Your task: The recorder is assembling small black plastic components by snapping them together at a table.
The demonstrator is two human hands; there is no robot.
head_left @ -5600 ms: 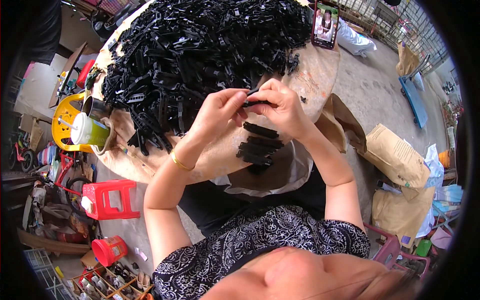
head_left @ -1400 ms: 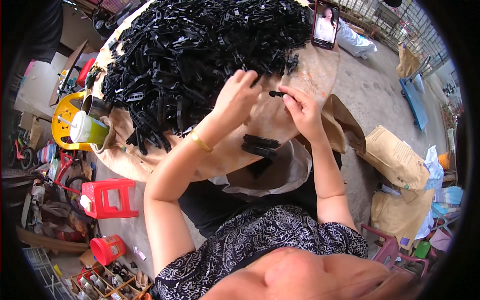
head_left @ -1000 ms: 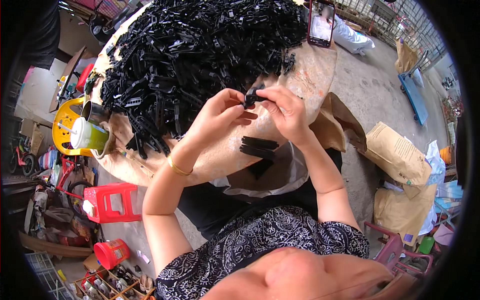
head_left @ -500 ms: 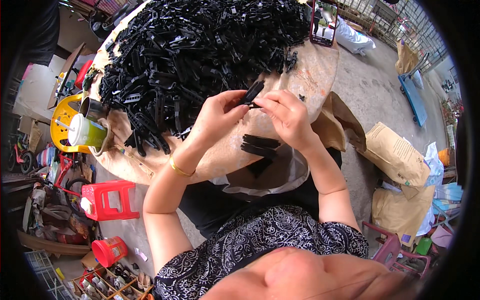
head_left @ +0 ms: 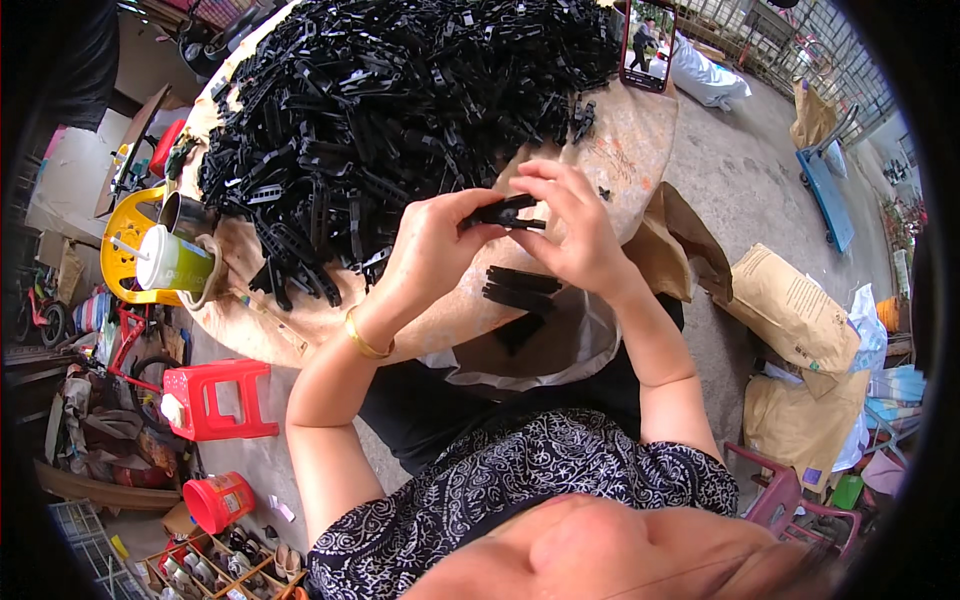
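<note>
My left hand [head_left: 437,238] pinches a black plastic clip-like piece [head_left: 508,213] between thumb and fingers, above the near edge of the round table. The two arms of the piece stand apart toward the right. Around that right end is my right hand [head_left: 578,228], its thumb below and its fingers spread above. Whether the right thumb touches the piece is hard to make out. A short stack of similar black pieces [head_left: 522,288] lies at the table's near edge, just below my hands. Beyond them a large heap of black plastic pieces [head_left: 400,100] covers most of the table.
The tan-covered table [head_left: 640,130] carries a phone [head_left: 648,45] at its far right. Below its near edge hangs an open pale sack [head_left: 590,345]. On the left are a drink cup [head_left: 175,262], a yellow chair [head_left: 125,225] and a red stool [head_left: 215,400]. Paper sacks [head_left: 795,310] lie at right.
The black piece has turned from slanting upward to nearly level, its arms now apart. My right fingers have lifted and spread from their pinch. My left hand has shifted slightly.
</note>
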